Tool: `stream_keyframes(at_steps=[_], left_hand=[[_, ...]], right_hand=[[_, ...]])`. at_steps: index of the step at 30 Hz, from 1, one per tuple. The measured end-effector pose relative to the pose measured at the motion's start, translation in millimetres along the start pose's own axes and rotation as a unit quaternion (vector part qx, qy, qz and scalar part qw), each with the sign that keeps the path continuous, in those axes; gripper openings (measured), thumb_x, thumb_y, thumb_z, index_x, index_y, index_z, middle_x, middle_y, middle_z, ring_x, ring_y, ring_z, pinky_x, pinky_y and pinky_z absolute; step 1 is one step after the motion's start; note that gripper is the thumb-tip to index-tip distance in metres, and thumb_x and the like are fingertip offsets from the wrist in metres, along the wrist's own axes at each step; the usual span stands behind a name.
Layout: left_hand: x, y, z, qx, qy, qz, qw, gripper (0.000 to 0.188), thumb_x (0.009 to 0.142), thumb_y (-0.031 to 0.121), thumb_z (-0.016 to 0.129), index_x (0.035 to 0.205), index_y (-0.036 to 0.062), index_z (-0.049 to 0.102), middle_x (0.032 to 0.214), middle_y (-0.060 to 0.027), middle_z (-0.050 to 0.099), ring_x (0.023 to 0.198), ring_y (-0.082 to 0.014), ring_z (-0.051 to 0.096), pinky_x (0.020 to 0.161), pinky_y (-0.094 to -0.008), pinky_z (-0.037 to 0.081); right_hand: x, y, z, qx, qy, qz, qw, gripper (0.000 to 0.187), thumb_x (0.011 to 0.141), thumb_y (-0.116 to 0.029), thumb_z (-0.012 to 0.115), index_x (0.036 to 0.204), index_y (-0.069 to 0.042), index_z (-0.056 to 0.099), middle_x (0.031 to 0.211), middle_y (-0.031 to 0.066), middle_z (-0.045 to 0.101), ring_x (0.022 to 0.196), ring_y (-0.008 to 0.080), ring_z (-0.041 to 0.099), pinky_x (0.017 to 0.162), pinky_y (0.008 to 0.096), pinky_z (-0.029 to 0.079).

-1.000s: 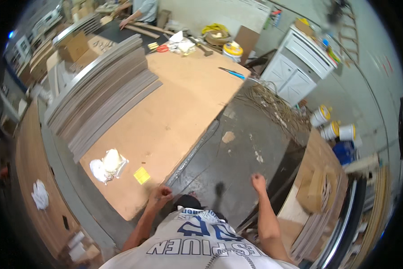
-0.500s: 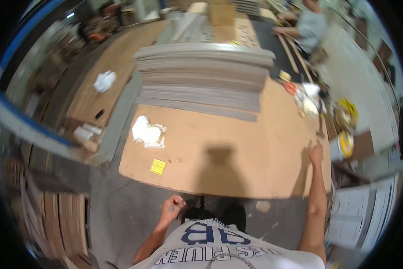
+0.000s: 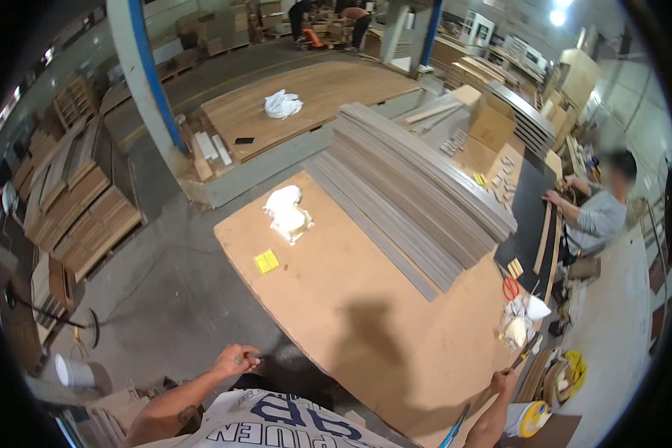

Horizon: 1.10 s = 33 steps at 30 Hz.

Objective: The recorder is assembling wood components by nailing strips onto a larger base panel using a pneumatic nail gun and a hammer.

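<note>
The slim-handled tool [image 3: 528,348] lies at the right-hand edge of the desk [image 3: 328,299], beside a clutter of white bags [image 3: 526,321]. I see the right hand [image 3: 505,381] at its near end, fingers curled in; I cannot tell whether that grip is clamped on it, as the fingertips are hidden from me. Just left of the right forearm I have a blue-handled tool [image 3: 449,438] lying on the desk. My left hand [image 3: 237,360] hangs off the desk's near edge, over the floor, its fingers drawn in together.

Beyond the bags I make out red-handled scissors [image 3: 510,288] and a small pale-yellow stack [image 3: 515,267]. Across the desk runs a long pile of grey-brown strips [image 3: 418,194]; on my side of it sit a yellow square [image 3: 265,260] and a white bundle [image 3: 287,213]. Right of the desk stands a white bucket with a yellow lid [image 3: 534,420]. Farther out, a co-worker [image 3: 605,213] has both hands at a black surface [image 3: 534,216], and a white cloth [image 3: 283,104] lies on a brown board [image 3: 328,93].
</note>
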<state>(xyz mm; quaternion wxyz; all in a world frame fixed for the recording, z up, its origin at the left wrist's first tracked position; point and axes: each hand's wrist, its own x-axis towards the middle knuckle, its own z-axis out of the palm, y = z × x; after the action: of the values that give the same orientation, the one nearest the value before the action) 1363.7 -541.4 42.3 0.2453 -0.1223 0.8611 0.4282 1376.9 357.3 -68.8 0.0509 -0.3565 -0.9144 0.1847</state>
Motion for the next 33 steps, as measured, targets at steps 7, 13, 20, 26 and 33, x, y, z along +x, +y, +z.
stream_keyframes(at_steps=[7,13,20,26,33], left_hand=[[-27,-160,-40,0.067,0.048,-0.089,0.993,0.022,0.086,0.030,0.072,0.092,0.0088,0.076,0.080,-0.0123,0.074,0.076,-0.0254,0.072,0.072,-0.0374,0.056],[-32,-331,-82,0.024,0.011,-0.149,0.988,0.037,0.088,0.043,0.067,0.088,0.0075,0.075,0.089,-0.0166,0.072,0.087,-0.0373,0.069,0.076,-0.0455,0.054],[58,-347,-279,-0.026,0.125,-0.081,0.989,0.045,0.089,0.047,0.066,0.082,0.0027,0.069,0.083,-0.0200,0.069,0.080,-0.0408,0.065,0.070,-0.0470,0.050],[194,-203,-438,-0.069,0.151,0.064,0.984,0.041,0.092,0.041,0.066,0.086,0.0013,0.068,0.074,-0.0172,0.066,0.066,-0.0299,0.064,0.064,-0.0405,0.049],[278,-53,-518,-0.106,0.158,0.189,0.963,0.047,0.088,0.040,0.073,0.118,0.0047,0.067,0.102,-0.0175,0.070,0.092,-0.0330,0.068,0.085,-0.0380,0.053]], right_hand=[[-40,-63,-13,0.139,-0.023,0.141,0.980,0.035,0.074,-0.028,0.064,0.099,-0.004,0.068,0.090,0.0144,0.067,0.083,0.0295,0.065,0.063,0.0414,0.047],[-78,-168,-79,0.648,0.138,0.115,0.740,0.039,0.086,-0.038,0.058,0.118,-0.015,0.061,0.107,0.0039,0.062,0.094,0.0224,0.061,0.070,0.0414,0.053],[-249,-589,-113,0.591,0.333,-0.157,0.718,0.043,0.093,-0.024,0.071,0.128,-0.002,0.057,0.120,0.0088,0.057,0.099,0.0205,0.057,0.087,0.0337,0.050],[-353,-905,-83,0.182,0.449,-0.364,0.795,0.058,0.086,0.000,0.075,0.139,-0.001,0.050,0.120,0.0113,0.053,0.101,0.0197,0.054,0.089,0.0281,0.046],[-363,-1132,23,0.351,-0.090,-0.559,0.746,0.046,0.056,-0.008,0.076,0.100,-0.004,0.066,0.076,0.0067,0.058,0.075,0.0214,0.059,0.072,0.0324,0.046]])
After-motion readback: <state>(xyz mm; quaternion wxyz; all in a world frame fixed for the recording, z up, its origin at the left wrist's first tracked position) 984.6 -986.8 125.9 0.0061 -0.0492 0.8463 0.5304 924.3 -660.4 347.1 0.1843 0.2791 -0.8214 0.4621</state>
